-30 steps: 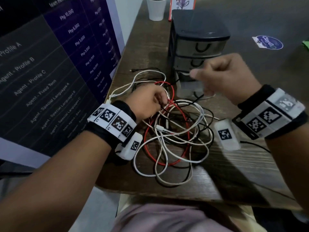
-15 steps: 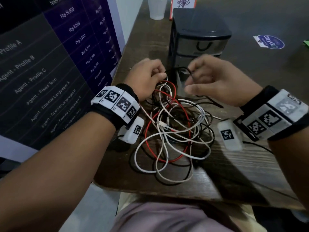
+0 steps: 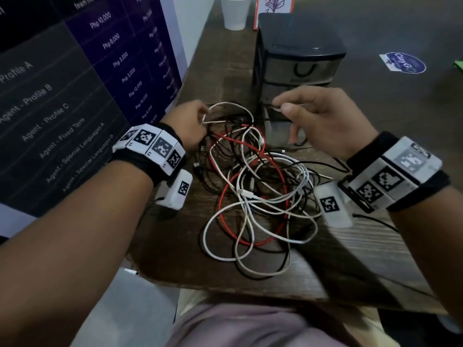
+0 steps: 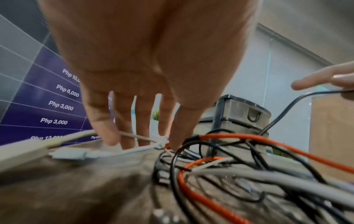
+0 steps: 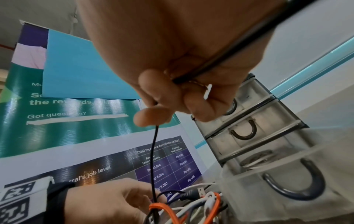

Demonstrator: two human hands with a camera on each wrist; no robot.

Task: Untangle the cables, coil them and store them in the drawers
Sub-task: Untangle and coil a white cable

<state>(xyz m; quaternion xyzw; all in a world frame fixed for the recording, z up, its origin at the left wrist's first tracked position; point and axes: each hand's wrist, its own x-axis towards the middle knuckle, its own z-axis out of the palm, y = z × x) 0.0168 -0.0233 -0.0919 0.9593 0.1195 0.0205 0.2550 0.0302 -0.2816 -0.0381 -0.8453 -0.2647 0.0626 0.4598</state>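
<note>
Pulling the black cable (image 5: 153,159) up out of the tangle (image 3: 253,196) now: right hand (image 3: 323,118) has lifted clear of the pile and pinches that cable between thumb and curled fingers, with a small white piece (image 5: 207,91) also caught in the grip. A second ago that hand was nearer the drawers (image 3: 298,68) with no strand visibly taut; now the cable runs straight down from it into the pile.

Left hand (image 3: 190,121) has moved back from the middle of the heap to its far-left edge. Fingers are straight, tips down on a white cable (image 4: 134,136) by its plug; I read that as pinning, not gripping.

Red cable (image 3: 253,196) and the other white loops lie much as before, knotted together on the table (image 3: 220,71), just in front of the drawers. Bottom drawer stands pulled out, something coiled already inside, hard to make out.

My read: first real separation in progress, one hand anchoring, one drawing. Nothing from this heap coiled yet. Risk: the black strand passes through a red loop, so a hard pull could tighten it.
</note>
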